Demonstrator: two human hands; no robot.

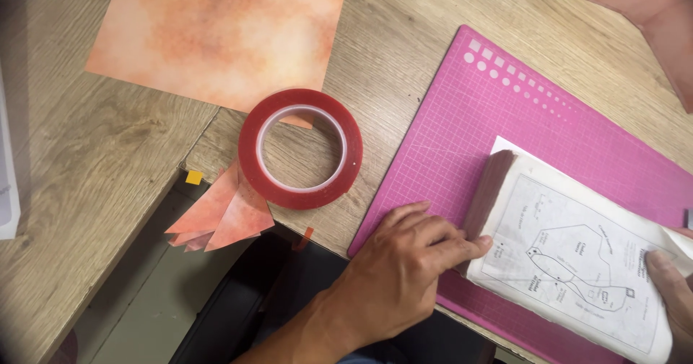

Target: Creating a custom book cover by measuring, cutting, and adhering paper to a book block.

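Pale wood-grain tabletop [94, 191] fills the view, with a pink gridded cutting mat [505, 118] laid across its right side and running off the near edge. On the mat lies a thick block of paper [577, 256] whose top sheet is white and printed with a line-drawn pattern outline. Its long axis runs diagonally, from the upper left by the fingertips down toward the lower right corner of the view, and the dark reddish edge of the stack faces left.

The left hand [401, 270] rests on the mat with fingers bent together, thumb and fingertips pressed against the left end of the block; whether they pinch it or only steady it cannot be told. The right hand [671, 292] shows only in part at the far end of the block, fingers flat on the top sheet where a corner curls up.

Left of the left hand, well apart, a red roll of tape [300, 149] lies flat on the wood. Beside it are orange paper triangles [224, 216] overhanging the table edge, and beyond it a mottled orange sheet [216, 35].
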